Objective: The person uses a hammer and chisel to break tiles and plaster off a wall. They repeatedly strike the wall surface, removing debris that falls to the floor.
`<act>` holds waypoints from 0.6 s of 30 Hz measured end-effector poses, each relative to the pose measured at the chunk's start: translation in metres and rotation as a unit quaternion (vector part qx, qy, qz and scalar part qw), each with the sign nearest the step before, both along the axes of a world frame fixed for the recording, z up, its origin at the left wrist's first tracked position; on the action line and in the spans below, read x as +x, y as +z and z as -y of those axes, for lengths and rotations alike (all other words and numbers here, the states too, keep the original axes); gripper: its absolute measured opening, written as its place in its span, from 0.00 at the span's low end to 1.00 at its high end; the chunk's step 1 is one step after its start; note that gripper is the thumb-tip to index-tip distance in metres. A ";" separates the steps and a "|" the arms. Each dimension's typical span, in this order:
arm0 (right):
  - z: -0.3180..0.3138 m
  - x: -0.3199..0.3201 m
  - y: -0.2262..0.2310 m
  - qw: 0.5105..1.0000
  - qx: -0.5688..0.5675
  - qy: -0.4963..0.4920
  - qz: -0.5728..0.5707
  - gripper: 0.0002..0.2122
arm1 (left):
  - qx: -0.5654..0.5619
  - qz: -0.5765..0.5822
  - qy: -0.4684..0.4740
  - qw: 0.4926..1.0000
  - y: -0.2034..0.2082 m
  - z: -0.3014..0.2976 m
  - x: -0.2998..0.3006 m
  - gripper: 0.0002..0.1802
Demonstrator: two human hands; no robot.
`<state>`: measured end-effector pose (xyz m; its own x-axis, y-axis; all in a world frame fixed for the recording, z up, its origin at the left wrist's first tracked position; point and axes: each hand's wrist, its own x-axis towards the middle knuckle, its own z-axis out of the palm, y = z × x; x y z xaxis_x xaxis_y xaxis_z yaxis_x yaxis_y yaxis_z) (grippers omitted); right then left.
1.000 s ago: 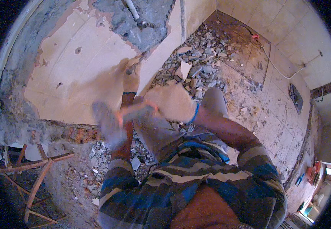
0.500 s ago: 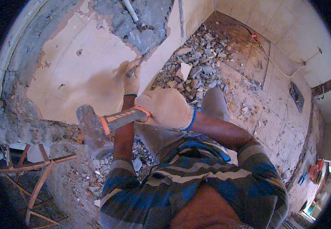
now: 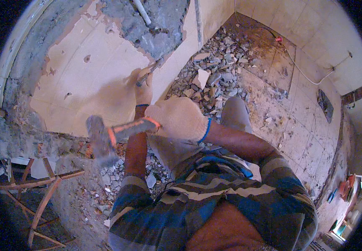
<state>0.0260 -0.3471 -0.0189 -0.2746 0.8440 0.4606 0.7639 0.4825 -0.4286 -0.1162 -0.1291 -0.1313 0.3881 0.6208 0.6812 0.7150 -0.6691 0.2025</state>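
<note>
My right hand [image 3: 179,119], in a cream knitted glove with a blue cuff, is closed round the handle of a hammer [image 3: 101,142]. The handle is black and orange, and the heavy grey head hangs out to the left, above my left forearm. Farther ahead, my gloved left hand [image 3: 144,93] is closed round a chisel [image 3: 142,79]. The chisel slants up and right, its tip against the broken edge of the tiles on the tiled wall [image 3: 89,83]. The glove partly hides the chisel's shaft.
Broken tile and mortar rubble [image 3: 214,75] lies along the wall's foot. A white pipe [image 3: 142,12] sticks out from bare grey mortar. A pale cable [image 3: 300,69] crosses on the right. Reddish metal bars [image 3: 43,201] stand lower left. My knee [image 3: 235,113] is beside the rubble.
The hammer and my right hand have shifted slightly left, and the hammer now looks more blurred. My left hand and the chisel stay in nearly the same place.
</note>
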 end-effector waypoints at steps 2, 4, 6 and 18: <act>-0.006 0.002 -0.001 0.999 -0.010 0.017 0.025 0.12 | 0.005 -0.028 -0.013 1.000 0.001 0.000 -0.001 0.10; -0.019 0.011 -0.011 0.999 -0.016 -0.006 0.032 0.13 | 0.011 0.015 -0.002 1.000 -0.015 -0.010 0.000 0.10; -0.036 0.027 -0.024 0.988 -0.104 -0.095 0.065 0.14 | 0.040 0.049 -0.042 0.997 -0.040 -0.021 0.003 0.11; -0.001 0.006 -0.006 0.998 0.023 0.032 -0.052 0.12 | 0.057 0.066 -0.055 0.995 -0.037 -0.028 0.000 0.13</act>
<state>0.0318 -0.3460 -0.0252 -0.2763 0.8038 0.5268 0.6835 0.5497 -0.4803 -0.1166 -0.1008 -0.1683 0.3525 0.4956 0.7938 0.6077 -0.7663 0.2086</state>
